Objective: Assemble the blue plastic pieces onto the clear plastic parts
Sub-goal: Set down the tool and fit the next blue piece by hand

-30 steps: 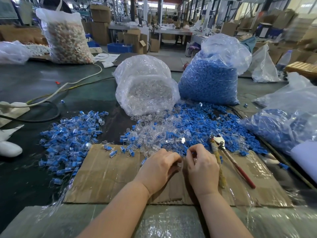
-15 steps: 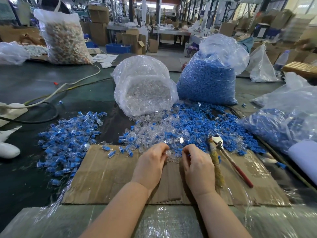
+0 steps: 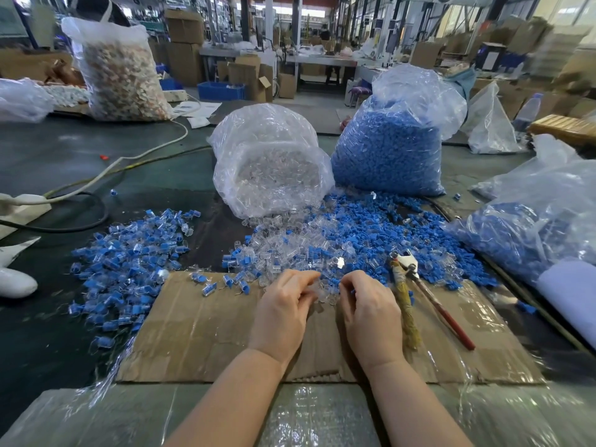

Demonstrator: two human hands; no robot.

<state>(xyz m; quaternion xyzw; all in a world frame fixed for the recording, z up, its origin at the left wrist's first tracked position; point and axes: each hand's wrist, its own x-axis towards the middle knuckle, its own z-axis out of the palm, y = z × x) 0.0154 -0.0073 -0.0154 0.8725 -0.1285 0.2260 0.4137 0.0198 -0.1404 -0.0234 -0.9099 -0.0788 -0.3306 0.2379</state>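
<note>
I note left hand [image 3: 283,304] and right hand [image 3: 367,304] curled at the pile [image 3: 322,250] edge; holds unclear; bare cardboard [image 3: 200,330] leftward

Two bare hands are in view, the left hand [image 3: 283,309] and the right hand [image 3: 371,312]. Four large clear plastic sacks stand or lie on the table: one of clear plastic parts [image 3: 271,169] at twelve o'clock, one of blue plastic pieces [image 3: 390,146] at one o'clock, one more holding blue [image 3: 529,227] at three o'clock, one of pale beige bits [image 3: 119,69] at ten o'clock. One flat brown cardboard sheet [image 3: 200,327] lies below. One pair of red-handled pliers [image 3: 429,295] rests at three o'clock. Loose pieces are too many to count, in two heaps: assembled ones [image 3: 129,262] at nine o'clock, mixed ones [image 3: 354,240] at twelve.
</note>
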